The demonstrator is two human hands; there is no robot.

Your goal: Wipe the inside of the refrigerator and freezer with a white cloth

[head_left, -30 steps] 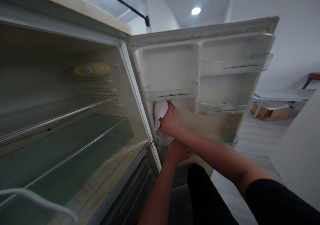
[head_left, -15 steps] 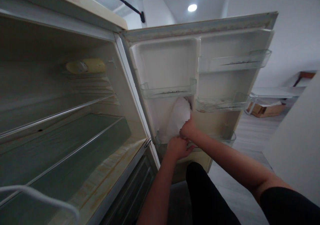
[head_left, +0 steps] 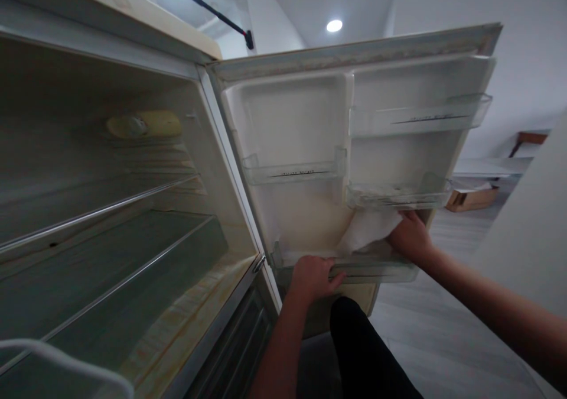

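My right hand point(head_left: 411, 236) is closed on a white cloth point(head_left: 370, 229), possibly a paper towel. It presses the cloth against the inner face of the open fridge door point(head_left: 305, 213), under the middle right bin point(head_left: 398, 198). The cloth trails to the left, its lower end near the bottom door bin point(head_left: 376, 271). At that bin's front rim sits my left hand point(head_left: 313, 276), gripping it between fingers and thumb. Part of the left fingers is hidden behind the hand itself.
On the left stands the fridge interior, with glass shelves point(head_left: 101, 207) and a stained bottom ledge point(head_left: 190, 304). A white hose or cable point(head_left: 66, 360) crosses the lower left corner. My dark-clothed knee point(head_left: 354, 334) is below the door. A cardboard box point(head_left: 473, 199) lies at the far right.
My right hand has carried the cloth rightward along the lower door panel, from the left part to beneath the middle right bin. My left hand stays at the bottom bin.
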